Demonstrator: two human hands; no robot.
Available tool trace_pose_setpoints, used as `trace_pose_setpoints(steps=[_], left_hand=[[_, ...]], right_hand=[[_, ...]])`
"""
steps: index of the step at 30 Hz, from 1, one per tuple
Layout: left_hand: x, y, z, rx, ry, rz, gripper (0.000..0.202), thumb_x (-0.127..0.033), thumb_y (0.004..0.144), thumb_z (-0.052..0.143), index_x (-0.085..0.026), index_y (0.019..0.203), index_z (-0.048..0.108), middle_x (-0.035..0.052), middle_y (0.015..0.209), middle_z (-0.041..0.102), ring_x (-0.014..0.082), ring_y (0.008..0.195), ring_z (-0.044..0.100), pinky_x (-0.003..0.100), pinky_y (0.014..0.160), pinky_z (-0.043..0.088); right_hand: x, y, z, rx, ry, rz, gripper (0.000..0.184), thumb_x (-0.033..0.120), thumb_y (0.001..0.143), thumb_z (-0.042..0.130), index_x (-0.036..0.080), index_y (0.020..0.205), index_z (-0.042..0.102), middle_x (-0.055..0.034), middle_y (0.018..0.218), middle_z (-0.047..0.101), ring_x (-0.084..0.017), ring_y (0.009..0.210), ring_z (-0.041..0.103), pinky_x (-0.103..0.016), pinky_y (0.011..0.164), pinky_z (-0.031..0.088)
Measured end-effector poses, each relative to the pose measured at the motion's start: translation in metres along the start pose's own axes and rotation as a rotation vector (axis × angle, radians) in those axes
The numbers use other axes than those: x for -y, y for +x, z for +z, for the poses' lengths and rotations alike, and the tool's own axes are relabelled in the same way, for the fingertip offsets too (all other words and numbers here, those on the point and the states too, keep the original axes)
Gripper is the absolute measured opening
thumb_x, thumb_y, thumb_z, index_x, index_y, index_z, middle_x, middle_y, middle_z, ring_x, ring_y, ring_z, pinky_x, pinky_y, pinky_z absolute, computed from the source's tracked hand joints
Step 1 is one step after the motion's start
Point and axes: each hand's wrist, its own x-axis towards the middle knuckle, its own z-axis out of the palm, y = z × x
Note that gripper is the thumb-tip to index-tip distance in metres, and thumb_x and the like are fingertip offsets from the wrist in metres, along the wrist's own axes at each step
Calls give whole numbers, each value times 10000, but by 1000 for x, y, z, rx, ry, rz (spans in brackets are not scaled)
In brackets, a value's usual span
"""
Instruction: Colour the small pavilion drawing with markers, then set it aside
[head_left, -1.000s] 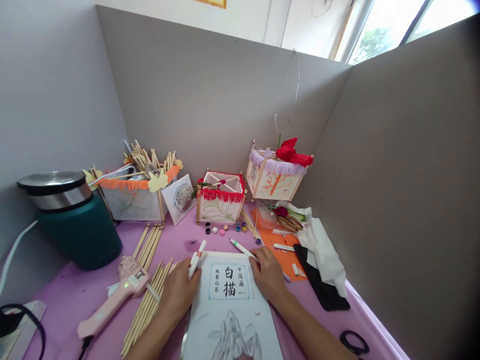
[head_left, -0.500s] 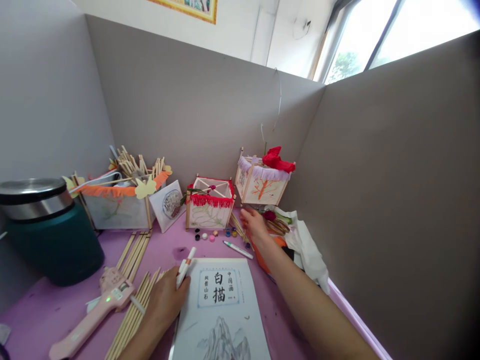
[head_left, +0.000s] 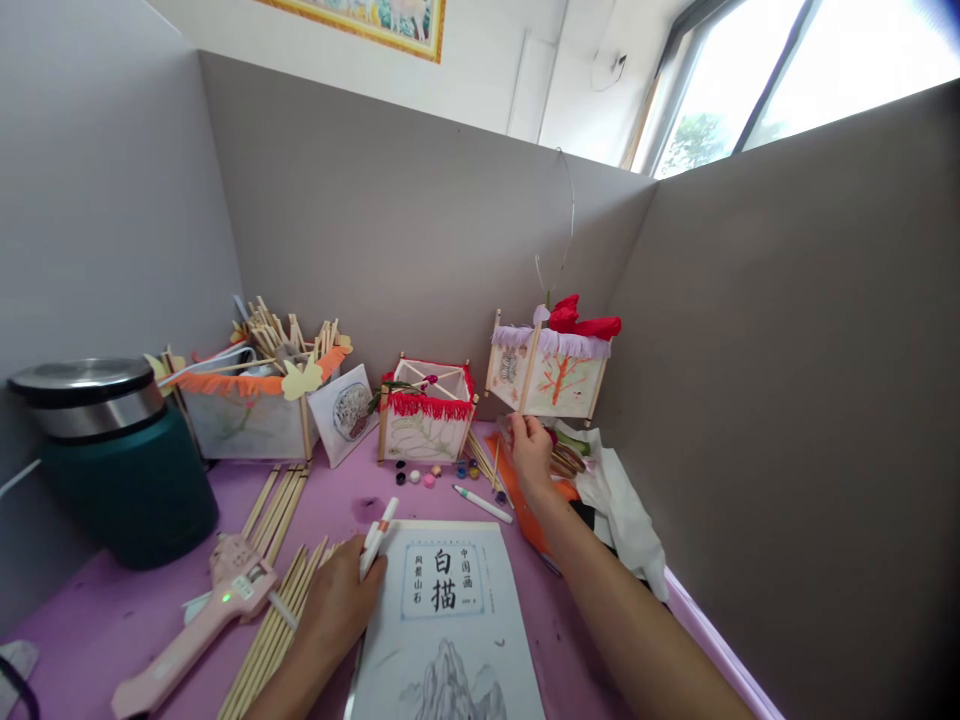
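My left hand (head_left: 339, 600) is closed around a white marker (head_left: 381, 532) with a reddish band, resting at the left edge of a book (head_left: 450, 620) with Chinese characters and a mountain drawing. My right hand (head_left: 529, 455) reaches to the back right, fingers pinched at the lower end of a corner stick of a paper lantern (head_left: 566, 375). This lantern has a lilac fringe, an orange tree drawing and a red flower (head_left: 577, 318) on top, and sits raised above the table. A second lantern (head_left: 427, 425) with red fringe stands left of it.
On the left are a dark green flask (head_left: 124, 470), a pink glue gun (head_left: 202, 635), wooden sticks (head_left: 274, 620) and an orange-fringed box (head_left: 247, 425) of sticks. Small paint pots (head_left: 429, 480) and a green-tipped marker (head_left: 482, 503) lie behind the book. White cloth (head_left: 619, 500) lies right.
The lilac-fringed lantern has turned and shifted right, showing more of its left side. My right hand has moved slightly right at its lower corner. My left hand keeps the marker.
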Motion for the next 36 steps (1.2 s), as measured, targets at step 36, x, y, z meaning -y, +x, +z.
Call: trace_pose_setpoints(steps=[36], left_hand=[[-8, -4, -5, -15, 89, -30, 209, -281, 812, 438, -175, 890, 600, 59, 807, 659, 209, 769, 599, 261, 633, 370]], right_hand=[[-11, -17, -78, 81, -72, 262, 411, 401, 703, 568, 162, 1037, 540, 19, 619, 599, -90, 429, 467, -209, 406, 353]])
